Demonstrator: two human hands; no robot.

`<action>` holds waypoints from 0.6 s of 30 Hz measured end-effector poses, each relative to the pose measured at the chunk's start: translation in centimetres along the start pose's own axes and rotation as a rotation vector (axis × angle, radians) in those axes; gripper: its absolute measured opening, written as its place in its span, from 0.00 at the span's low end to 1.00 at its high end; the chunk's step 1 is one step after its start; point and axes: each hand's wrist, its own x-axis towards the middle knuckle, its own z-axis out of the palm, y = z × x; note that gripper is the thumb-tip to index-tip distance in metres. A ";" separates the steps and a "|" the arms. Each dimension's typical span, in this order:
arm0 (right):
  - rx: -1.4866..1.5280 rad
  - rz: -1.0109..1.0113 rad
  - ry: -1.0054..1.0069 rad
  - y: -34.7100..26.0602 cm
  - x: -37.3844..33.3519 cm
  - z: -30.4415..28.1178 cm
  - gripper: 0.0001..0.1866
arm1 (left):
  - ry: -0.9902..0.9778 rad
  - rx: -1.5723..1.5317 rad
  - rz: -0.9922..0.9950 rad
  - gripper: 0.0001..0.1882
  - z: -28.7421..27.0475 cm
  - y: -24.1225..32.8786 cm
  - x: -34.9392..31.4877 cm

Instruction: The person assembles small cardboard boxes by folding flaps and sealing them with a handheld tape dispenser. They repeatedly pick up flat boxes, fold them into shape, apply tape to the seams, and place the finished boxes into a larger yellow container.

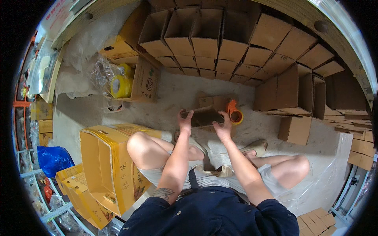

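Observation:
My left hand (185, 120) and my right hand (223, 126) grip opposite ends of a small brown cardboard box (204, 117) in front of me, above the floor between my feet. Its inside looks dark and its far side is partly in shadow. Thumbs lie toward me, while the other fingers are partly hidden behind the box. Just right of my right hand stands an orange tape dispenser (235, 115) with a roll in it. A flat piece of cardboard (210, 100) lies on the floor beyond the box.
Stacked open cardboard boxes (206, 31) line the far side, with more boxes (287, 92) at right. A carton (143, 80) at far left holds yellow tape rolls (121, 85). A large yellow carton (104, 165) stands by my left knee, near a blue plastic bag (54, 160).

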 end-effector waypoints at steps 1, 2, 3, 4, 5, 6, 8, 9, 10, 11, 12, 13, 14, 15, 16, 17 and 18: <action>-0.016 -0.043 0.021 -0.1 0.3 0.1 0.27 | -0.058 -0.014 -0.020 0.32 0.2 -0.1 -0.2; -0.049 -0.069 0.013 -0.3 0.5 0.2 0.31 | -0.174 -0.237 -0.026 0.33 0.3 -0.3 -0.4; 0.107 -0.044 -0.001 -0.4 1.1 0.2 0.37 | -0.281 -0.439 -0.079 0.34 0.5 -0.4 -0.6; -0.040 -0.113 0.003 -0.5 1.5 0.3 0.37 | -0.373 -0.639 -0.149 0.34 0.5 -0.5 -0.7; -0.182 -0.150 0.011 -0.6 1.9 0.2 0.36 | -0.449 -0.611 -0.138 0.36 0.6 -0.6 -0.7; -0.317 -0.192 0.024 -0.7 2.1 0.2 0.36 | -0.477 -0.572 -0.148 0.36 0.6 -0.7 -0.7; -0.544 -0.220 -0.068 -0.9 1.7 -0.1 0.33 | -0.538 -0.483 -0.200 0.36 0.6 -1.0 -0.5; -0.642 -0.249 -0.130 -1.1 1.1 -0.5 0.32 | -0.542 -0.334 -0.171 0.37 0.5 -1.1 -0.3; -0.756 -0.251 -0.205 -1.2 0.5 -0.9 0.31 | -0.509 -0.134 -0.102 0.38 0.7 -1.3 -0.2; -0.737 -0.238 -0.330 -1.4 -0.3 -1.4 0.28 | -0.443 0.079 -0.059 0.39 0.7 -1.5 0.0; -0.767 -0.285 -0.406 -1.7 -1.0 -2.0 0.28 | -0.361 0.315 -0.053 0.40 0.9 -1.6 0.2; -0.789 -0.328 -0.469 -1.9 -1.4 -2.7 0.28 | -0.314 0.420 -0.124 0.44 1.1 -1.6 0.4; -0.817 -0.362 -0.550 -2.0 -1.5 -3.3 0.28 | -0.334 0.496 -0.127 0.44 1.4 -1.5 0.8; -0.795 -0.486 -0.490 -2.1 -1.1 -3.6 0.30 | -0.341 0.603 -0.177 0.44 1.7 -1.2 1.3; -0.775 -0.416 -0.496 -2.2 -0.7 -3.8 0.29 | -0.374 0.681 -0.252 0.43 1.7 -1.0 1.7; -0.787 -0.288 -0.545 -2.3 0.1 -3.6 0.28 | -0.407 0.596 -0.267 0.42 1.8 -0.6 2.2; -0.803 -0.151 -0.591 -2.4 1.0 -3.1 0.28 | -0.460 0.481 -0.294 0.41 1.6 -0.1 2.7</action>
